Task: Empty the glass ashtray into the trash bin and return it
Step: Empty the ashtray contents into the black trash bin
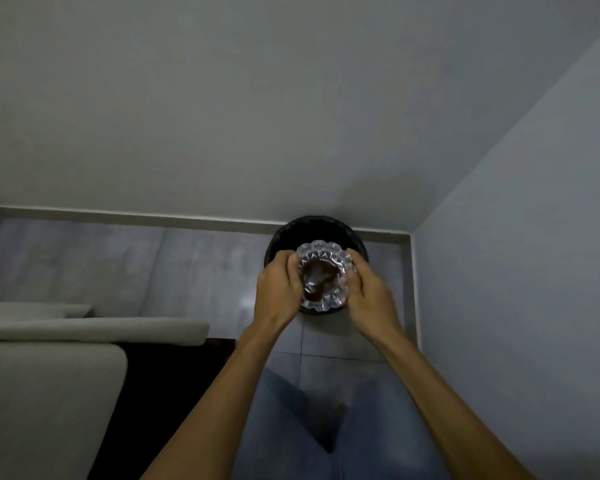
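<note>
A cut-glass ashtray (329,254) with a scalloped rim hangs directly above a round black trash bin (312,226) that stands on the floor in the room's corner. My left hand (279,289) grips the ashtray's left edge and my right hand (368,292) grips its right edge. The ashtray's middle looks dark brown; whether that is its contents or the bin seen through the glass, I cannot tell. Most of the bin's opening is hidden behind the ashtray and my hands.
Grey walls meet in a corner just behind and to the right of the bin. A light grey sofa arm (49,375) fills the lower left, with a dark gap beside it. My legs in blue jeans (326,410) stand on the tiled floor (187,265).
</note>
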The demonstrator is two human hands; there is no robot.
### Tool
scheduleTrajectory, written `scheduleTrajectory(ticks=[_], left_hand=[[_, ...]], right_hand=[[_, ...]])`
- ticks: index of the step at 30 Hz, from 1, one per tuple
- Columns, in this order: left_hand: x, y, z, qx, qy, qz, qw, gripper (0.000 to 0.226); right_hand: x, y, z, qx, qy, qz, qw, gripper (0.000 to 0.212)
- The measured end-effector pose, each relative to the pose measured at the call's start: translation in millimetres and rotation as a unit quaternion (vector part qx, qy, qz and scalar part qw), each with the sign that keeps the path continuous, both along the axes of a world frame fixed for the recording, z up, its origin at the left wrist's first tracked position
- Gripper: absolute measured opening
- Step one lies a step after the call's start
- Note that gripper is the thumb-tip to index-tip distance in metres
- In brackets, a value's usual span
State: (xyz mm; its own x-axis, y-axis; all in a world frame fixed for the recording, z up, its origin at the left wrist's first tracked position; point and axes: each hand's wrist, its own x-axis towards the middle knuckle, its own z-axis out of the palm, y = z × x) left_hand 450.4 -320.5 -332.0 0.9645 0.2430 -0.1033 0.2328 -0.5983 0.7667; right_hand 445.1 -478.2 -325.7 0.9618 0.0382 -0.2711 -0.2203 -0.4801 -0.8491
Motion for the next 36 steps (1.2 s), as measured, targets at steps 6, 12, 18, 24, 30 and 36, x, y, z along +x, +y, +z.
scheduleTrajectory(ticks=[6, 12, 18, 24, 30, 36], left_hand=[[27.2, 13.6, -132.4, 0.035, 0.009, 0.035, 0.999, 0.033], [43.5, 27.0, -216.7, 0.032, 0.044, 0.024, 0.998, 0.036], [52.7, 35.4, -240.9, -0.057, 0.067, 0.054, 0.995, 0.040], [49.6, 36.4, -259.9, 0.026, -0.066, 0.165, 0.984, 0.045], [45.4, 30.1, -308.4, 0.060, -0.013, 0.078, 0.995, 0.056], [45.4, 24.2, -320.2, 0.063, -0.074, 0.107, 0.990, 0.052]], right_hand=[[8.5, -4.8, -124.6, -0.106, -0.100, 0.089, 0.985, 0.053], [13.6, 0.2, -228.4, -0.219, -0.296, 0.219, 0.904, 0.029], [34.9, 0.2, -271.1, -0.234, -0.410, 0.246, 0.846, 0.020], [38.9, 9.9, -274.9, -0.164, -0.389, 0.172, 0.890, 0.022], [40.0, 29.6, -278.7, -0.055, -0.273, 0.097, 0.955, 0.022], [64.4, 48.7, -303.5, 0.135, 0.013, -0.104, 0.985, 0.016]])
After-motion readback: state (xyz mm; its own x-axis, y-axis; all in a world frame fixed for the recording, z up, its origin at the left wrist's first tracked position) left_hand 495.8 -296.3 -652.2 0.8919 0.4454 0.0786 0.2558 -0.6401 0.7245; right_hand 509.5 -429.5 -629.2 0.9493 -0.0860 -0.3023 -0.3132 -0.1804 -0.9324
